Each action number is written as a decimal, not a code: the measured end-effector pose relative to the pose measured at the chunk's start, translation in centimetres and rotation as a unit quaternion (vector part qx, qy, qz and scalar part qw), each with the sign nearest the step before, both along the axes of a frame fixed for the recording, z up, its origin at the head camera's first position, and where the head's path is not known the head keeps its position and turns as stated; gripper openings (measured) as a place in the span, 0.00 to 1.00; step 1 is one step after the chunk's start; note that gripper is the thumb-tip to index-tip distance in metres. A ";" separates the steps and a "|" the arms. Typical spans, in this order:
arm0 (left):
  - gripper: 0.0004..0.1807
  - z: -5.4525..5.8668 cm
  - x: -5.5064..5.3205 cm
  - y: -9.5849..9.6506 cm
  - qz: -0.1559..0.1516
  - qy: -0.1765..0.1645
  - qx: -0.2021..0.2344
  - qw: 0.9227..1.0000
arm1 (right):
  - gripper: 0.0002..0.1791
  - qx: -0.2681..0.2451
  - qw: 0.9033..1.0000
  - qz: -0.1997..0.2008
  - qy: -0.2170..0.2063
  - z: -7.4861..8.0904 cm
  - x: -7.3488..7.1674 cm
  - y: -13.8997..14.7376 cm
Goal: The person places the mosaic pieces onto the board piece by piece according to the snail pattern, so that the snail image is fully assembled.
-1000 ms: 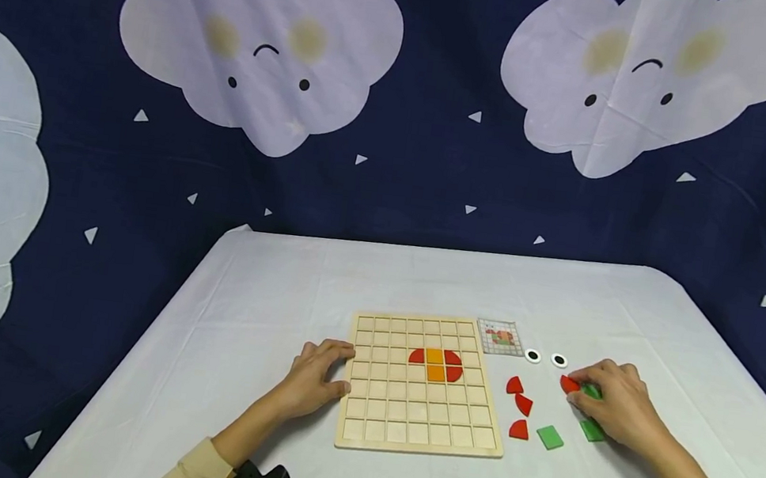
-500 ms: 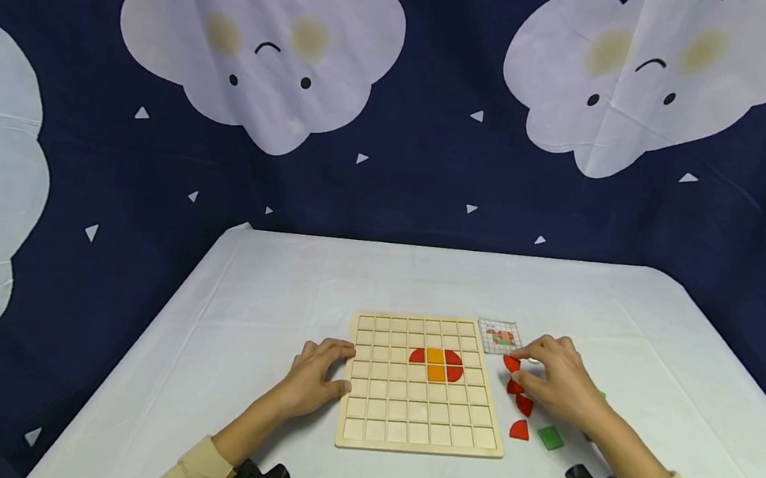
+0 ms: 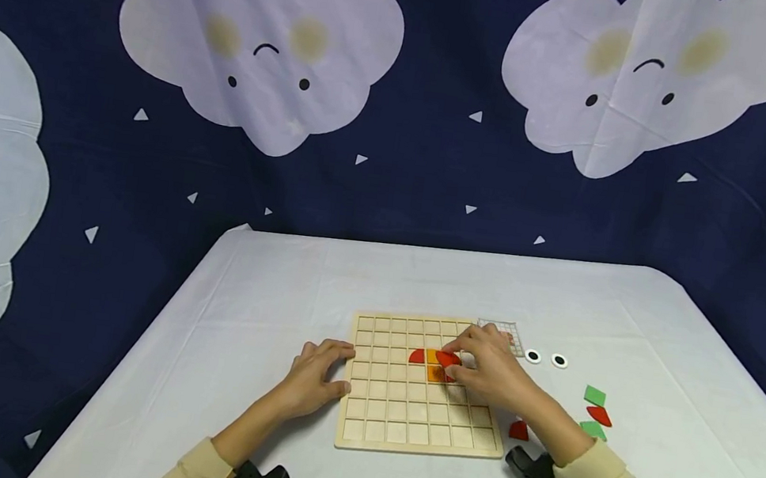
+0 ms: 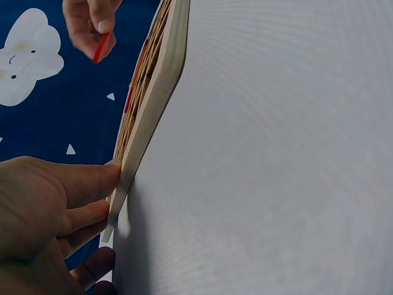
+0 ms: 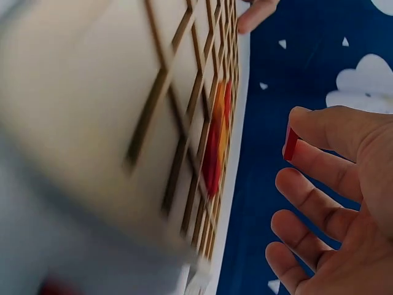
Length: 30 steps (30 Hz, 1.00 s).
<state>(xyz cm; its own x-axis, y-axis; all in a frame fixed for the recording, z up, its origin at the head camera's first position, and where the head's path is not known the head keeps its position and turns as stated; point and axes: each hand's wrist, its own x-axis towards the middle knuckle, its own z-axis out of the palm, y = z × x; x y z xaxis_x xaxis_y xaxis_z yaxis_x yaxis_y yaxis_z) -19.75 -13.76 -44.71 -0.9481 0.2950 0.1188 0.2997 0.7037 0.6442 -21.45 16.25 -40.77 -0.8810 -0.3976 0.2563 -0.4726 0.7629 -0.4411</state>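
Note:
A thin red quarter-circle tile point(image 5: 291, 145) is pinched between the thumb and index finger of my right hand point(image 3: 492, 370). That hand is over the wooden grid board point(image 3: 390, 411), and the tile overlaps the red and orange pieces there. An orange square tile point(image 3: 436, 373) and a red rounded tile point(image 3: 417, 356) lie in the board's cells; the red tiles at the right of this group are partly hidden. Along the board's left edge, my left hand point(image 3: 316, 378) rests with thumb and fingers spread apart, its thumb point(image 4: 92, 181) touching the wood.
Right of the board lie two white discs with black centres point(image 3: 533, 356), green square tiles point(image 3: 595, 395) and red tiles point(image 3: 599, 415). A small picture card point(image 3: 513, 336) at the board's far right corner is partly covered by my right hand. My right forearm crosses other pieces.
My right hand has carried the red quarter-circle tile leftward, from beside the green squares to over the board's coloured pieces. My left hand stays at the board's left edge.

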 end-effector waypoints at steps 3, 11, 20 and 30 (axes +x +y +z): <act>0.26 -0.1 0.0 0.0 -0.001 0.002 -0.001 1.000 | 0.12 -0.002 1.000 0.022 0.006 0.1 -0.3 -1.2; 0.26 -0.2 -0.1 0.0 -0.001 0.003 -0.003 1.000 | 0.12 0.002 0.999 0.043 -0.009 -0.6 -0.9 -3.3; 0.26 -0.1 -0.1 0.0 0.003 0.000 0.001 1.000 | 0.11 0.009 0.999 0.047 -0.026 -1.5 -1.2 -3.7; 0.26 -0.2 -0.1 0.0 0.001 0.003 0.000 1.000 | 0.13 0.029 0.998 0.051 -0.019 -2.1 -1.5 -3.5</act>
<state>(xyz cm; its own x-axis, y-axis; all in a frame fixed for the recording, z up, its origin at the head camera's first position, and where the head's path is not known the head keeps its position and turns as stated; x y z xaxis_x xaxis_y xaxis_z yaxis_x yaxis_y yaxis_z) -19.87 -13.78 -44.87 -0.9479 0.2936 0.1237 0.3020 0.7040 0.6427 -22.95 12.77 -42.83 -0.8443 -0.4986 0.1966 -0.5322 0.7370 -0.4166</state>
